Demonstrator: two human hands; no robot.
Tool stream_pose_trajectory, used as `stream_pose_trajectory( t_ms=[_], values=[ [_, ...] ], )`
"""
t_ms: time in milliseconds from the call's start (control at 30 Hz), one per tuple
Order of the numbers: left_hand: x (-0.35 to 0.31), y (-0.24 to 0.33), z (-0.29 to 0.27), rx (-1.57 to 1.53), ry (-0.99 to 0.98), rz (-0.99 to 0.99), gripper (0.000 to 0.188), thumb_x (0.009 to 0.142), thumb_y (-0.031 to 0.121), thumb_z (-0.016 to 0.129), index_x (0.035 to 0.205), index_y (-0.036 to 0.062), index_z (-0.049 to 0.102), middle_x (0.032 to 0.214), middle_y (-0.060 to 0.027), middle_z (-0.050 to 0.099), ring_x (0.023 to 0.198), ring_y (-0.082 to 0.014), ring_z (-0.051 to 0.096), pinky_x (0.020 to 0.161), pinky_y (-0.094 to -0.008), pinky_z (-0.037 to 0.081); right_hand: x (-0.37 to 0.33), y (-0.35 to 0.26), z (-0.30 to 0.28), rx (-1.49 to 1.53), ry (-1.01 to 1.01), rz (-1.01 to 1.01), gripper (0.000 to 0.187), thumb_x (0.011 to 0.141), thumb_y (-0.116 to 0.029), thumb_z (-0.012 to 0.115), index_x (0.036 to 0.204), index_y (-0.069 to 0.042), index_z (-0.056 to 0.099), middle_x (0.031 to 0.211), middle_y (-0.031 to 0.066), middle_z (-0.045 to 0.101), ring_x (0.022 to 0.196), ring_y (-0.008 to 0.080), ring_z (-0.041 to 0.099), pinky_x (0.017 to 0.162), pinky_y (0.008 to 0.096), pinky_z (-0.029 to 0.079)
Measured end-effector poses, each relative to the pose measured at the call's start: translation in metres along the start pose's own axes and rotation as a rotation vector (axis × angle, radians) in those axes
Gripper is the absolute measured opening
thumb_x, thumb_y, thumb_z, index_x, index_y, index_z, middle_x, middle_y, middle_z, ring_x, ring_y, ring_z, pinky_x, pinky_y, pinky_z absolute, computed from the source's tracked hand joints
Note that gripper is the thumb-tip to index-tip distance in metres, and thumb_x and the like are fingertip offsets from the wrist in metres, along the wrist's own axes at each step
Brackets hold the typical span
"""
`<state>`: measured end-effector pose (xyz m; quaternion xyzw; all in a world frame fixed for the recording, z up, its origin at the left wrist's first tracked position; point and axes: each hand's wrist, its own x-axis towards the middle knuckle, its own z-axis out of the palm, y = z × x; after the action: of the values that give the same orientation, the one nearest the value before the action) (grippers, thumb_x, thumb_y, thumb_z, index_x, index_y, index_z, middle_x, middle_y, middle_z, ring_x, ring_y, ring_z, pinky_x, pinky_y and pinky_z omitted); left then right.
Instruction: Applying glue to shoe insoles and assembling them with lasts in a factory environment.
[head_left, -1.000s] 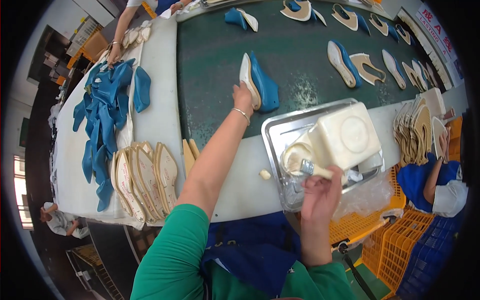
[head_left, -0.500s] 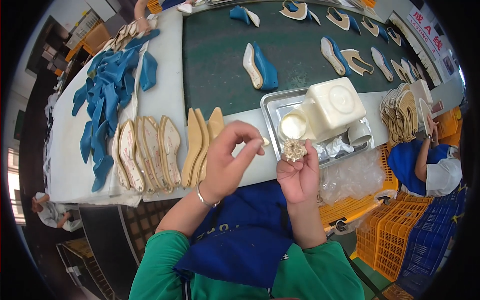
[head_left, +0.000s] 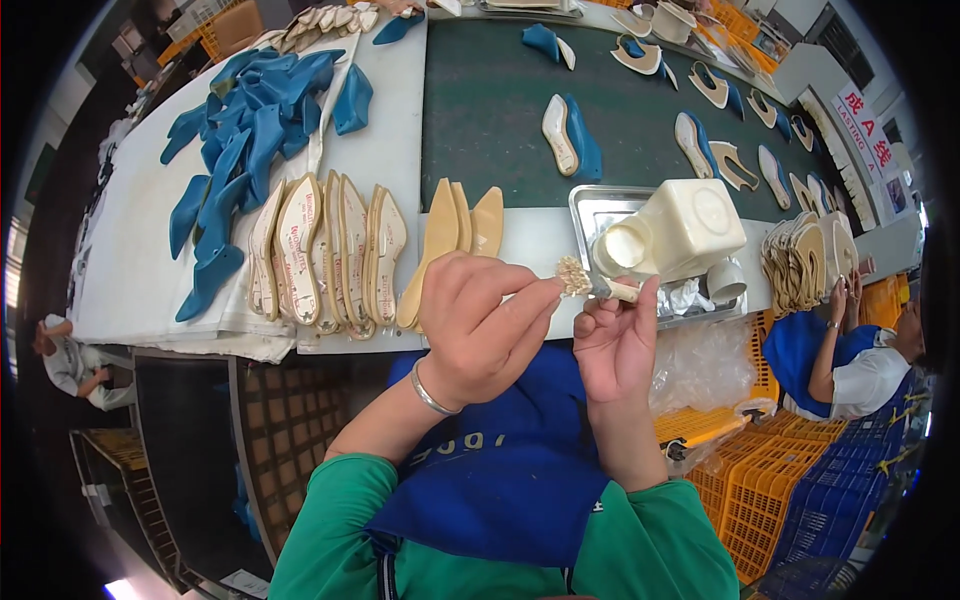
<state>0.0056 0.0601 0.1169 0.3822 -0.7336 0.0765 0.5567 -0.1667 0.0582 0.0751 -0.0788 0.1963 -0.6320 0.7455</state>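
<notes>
Between my hands is a glue brush point(head_left: 574, 277) with clumped, crusted pale bristles. My right hand point(head_left: 618, 345) grips its short handle in the fingers, the bristles pointing left. My left hand point(head_left: 480, 318), with a metal bangle on its wrist, is closed in a pinch, thumb and fingertips at the bristle ends. Whether a bit of dried glue is also between those fingertips is too small to tell. Just beyond the brush, a cream plastic container point(head_left: 690, 230) with a round opening lies in a metal tray point(head_left: 590, 200).
Printed shoe insoles point(head_left: 300, 245) and tan insoles point(head_left: 440, 240) stand in rows at left. Behind them lie blue shoe lasts point(head_left: 260, 135). A green belt point(head_left: 480, 110) carries lasts and uppers. At right are stacked uppers point(head_left: 793, 260), yellow crates point(head_left: 745, 475) and a co-worker's arm point(head_left: 825, 355).
My left fingers have come over to the bristles, which they were apart from before. The brush has turned from facing up to pointing left. The whole view has shifted.
</notes>
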Motion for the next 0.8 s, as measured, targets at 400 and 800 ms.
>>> stream_pose_trajectory(
  t_ms=[400, 800],
  values=[
    [-0.014, -0.012, -0.004, 0.061, 0.047, -0.058, 0.024, 0.063, 0.002, 0.073, 0.085, 0.0079, 0.066, 0.083, -0.0034, 0.058, 0.077, -0.0237, 0.055, 0.069, -0.0364, 0.043, -0.013, 0.014, 0.019, -0.235, 0.011, -0.214, 0.021, 0.098, -0.018, 0.053, 0.113, -0.006, 0.059, 0.076, 0.0066, 0.063, 0.07, 0.0159, 0.06, 0.073, 0.0365, 0.056],
    [-0.02, -0.033, -0.019, -0.759, 0.006, -0.697, 0.004, 0.084, 0.0, 0.056, 0.083, 0.0018, 0.053, 0.079, -0.0061, 0.052, 0.077, -0.0167, 0.051, 0.07, -0.0291, 0.043, -0.012, 0.007, 0.013, -0.539, -0.101, -0.526, 0.018, 0.098, -0.015, 0.049, 0.112, -0.004, 0.049, 0.07, 0.0075, 0.059, 0.062, 0.017, 0.056, 0.067, 0.0374, 0.053]
  ],
)
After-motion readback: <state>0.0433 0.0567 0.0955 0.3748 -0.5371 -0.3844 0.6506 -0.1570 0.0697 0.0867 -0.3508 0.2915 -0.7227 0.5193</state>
